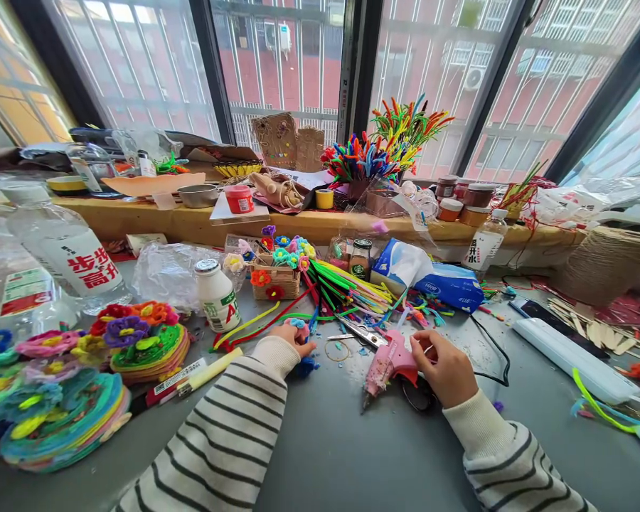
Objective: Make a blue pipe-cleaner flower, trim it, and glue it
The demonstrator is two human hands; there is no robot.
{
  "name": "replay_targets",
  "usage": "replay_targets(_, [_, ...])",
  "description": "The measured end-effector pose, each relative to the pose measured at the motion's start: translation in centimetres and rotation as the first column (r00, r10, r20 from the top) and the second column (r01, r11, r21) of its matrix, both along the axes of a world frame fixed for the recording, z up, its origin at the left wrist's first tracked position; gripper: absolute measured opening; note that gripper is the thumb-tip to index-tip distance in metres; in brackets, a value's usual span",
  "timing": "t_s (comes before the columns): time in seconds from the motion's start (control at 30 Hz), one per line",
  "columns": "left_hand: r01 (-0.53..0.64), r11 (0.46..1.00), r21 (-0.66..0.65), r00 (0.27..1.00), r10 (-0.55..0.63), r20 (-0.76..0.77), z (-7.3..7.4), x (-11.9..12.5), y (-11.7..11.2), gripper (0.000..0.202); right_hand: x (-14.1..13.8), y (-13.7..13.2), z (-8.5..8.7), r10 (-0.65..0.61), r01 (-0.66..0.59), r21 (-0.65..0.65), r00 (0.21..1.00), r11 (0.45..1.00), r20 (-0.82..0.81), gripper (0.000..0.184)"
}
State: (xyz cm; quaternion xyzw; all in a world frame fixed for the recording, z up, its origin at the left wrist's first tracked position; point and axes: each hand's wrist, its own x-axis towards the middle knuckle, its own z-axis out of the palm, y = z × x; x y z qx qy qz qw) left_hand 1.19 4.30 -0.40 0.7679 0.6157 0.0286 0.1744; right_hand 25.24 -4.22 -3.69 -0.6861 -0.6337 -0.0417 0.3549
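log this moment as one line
left hand: holding light-blue fuzzy piece | right hand: beside pink glue gun, contact unclear | scissors: open

I am in a craft corner by big windows (358,71). My gray table (331,455) is full of stuff for making things: a pink glue gun (387,361), scissors (370,333) and a big bunch of fuzzy sticks (349,284). Bright fuzzy flowers (128,331) sit on my left, and more fill a little basket (292,285). On my right I see a fat roll of string (608,263) and flat wood sticks (592,327). The ledge (176,219) under the windows holds a red pot (239,200), yellow tape (324,199) and more fuzzy sticks standing up. Outside is a pink building (317,82). I can't tell if this is a home or a shop.
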Motion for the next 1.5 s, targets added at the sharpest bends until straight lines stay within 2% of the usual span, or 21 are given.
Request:
replay_targets(0.1, [0.008, 1.000, -0.001, 0.998, -0.008, 0.055, 0.1, -0.2, 0.0, 0.034, 0.3, -0.1, 0.0, -0.027, 0.030, -0.044, 0.997, 0.999, 0.065, 0.022])
replay_targets(0.2, [0.049, 0.989, -0.143, 0.980, -0.021, 0.196, 0.0, -0.3, -0.1, 0.034, 0.4, -0.1, 0.1, -0.027, 0.045, -0.124, 0.989, 0.991, 0.142, 0.028])
replay_targets(0.27, [0.132, 0.954, -0.270, 0.943, -0.037, 0.331, -0.2, -0.3, -0.2, 0.033, 0.2, -0.2, 0.2, -0.013, 0.040, -0.178, 0.988, 0.983, 0.154, 0.032])
replay_targets(0.37, [0.231, 0.901, -0.368, 0.848, -0.002, 0.530, -0.2, -0.2, -0.5, 0.032, -0.1, -0.4, 0.7, 0.048, -0.015, -0.253, 0.991, 0.967, 0.126, 0.035])
replay_targets(0.43, [0.263, 0.876, -0.405, 0.760, 0.071, 0.646, 0.0, 0.0, -0.6, 0.031, 0.0, -0.5, 1.0, 0.094, -0.055, -0.294, 0.988, 0.954, 0.121, 0.036])
replay_targets(0.53, [0.288, 0.840, -0.460, 0.572, 0.234, 0.786, 0.7, 0.1, -0.9, 0.028, 0.6, -0.7, 1.2, 0.213, -0.155, -0.364, 0.969, 0.918, 0.122, 0.049])
replay_targets(0.6, [0.283, 0.816, -0.505, 0.449, 0.353, 0.821, 1.2, 0.1, -1.0, 0.027, 1.2, -0.8, 1.2, 0.308, -0.243, -0.419, 0.947, 0.875, 0.094, 0.056])
replay_targets(0.67, [0.262, 0.788, -0.556, 0.346, 0.462, 0.817, 1.6, 0.0, -1.0, 0.023, 1.7, -0.8, 1.2, 0.344, -0.285, -0.447, 0.937, 0.848, 0.056, 0.053])
replay_targets(0.77, [0.236, 0.759, -0.607, 0.168, 0.584, 0.794, 1.8, -0.2, -0.9, 0.013, 1.8, -0.8, 1.5, 0.309, -0.274, -0.383, 0.951, 0.882, 0.030, 0.044])
replay_targets(0.83, [0.226, 0.758, -0.612, 0.034, 0.622, 0.782, 1.7, -0.1, -0.8, 0.011, 1.4, -0.7, 1.9, 0.234, -0.221, -0.268, 0.972, 0.938, 0.016, 0.040])
replay_targets(0.9, [0.217, 0.767, -0.604, -0.060, 0.628, 0.776, 1.5, 0.0, -0.7, 0.013, 0.6, -0.4, 2.4, 0.149, -0.149, -0.151, 0.989, 0.977, -0.012, 0.038])
replay_targets(1.03, [0.208, 0.779, -0.591, -0.149, 0.622, 0.769, 1.0, 0.6, 0.1, 0.012, -1.6, 0.9, 2.8, 0.094, -0.094, -0.004, 0.994, 0.996, -0.052, 0.035])
replay_targets(1.23, [0.169, 0.809, -0.563, -0.244, 0.588, 0.771, 0.8, 1.1, 1.2, 0.019, -4.4, 3.1, 2.1, 0.014, 0.012, 0.151, 0.986, 0.989, -0.166, 0.031])
replay_targets(1.37, [0.150, 0.816, -0.559, -0.278, 0.577, 0.768, 0.8, 1.1, 1.2, 0.016, -5.2, 3.3, 1.6, 0.029, 0.010, 0.168, 0.972, 0.986, -0.231, 0.028])
replay_targets(1.5, [0.197, 0.768, -0.609, -0.284, 0.640, 0.714, 0.5, 1.2, 0.8, 0.013, -5.1, 2.9, 1.4, 0.041, 0.002, 0.142, 0.955, 0.990, -0.295, 0.031])
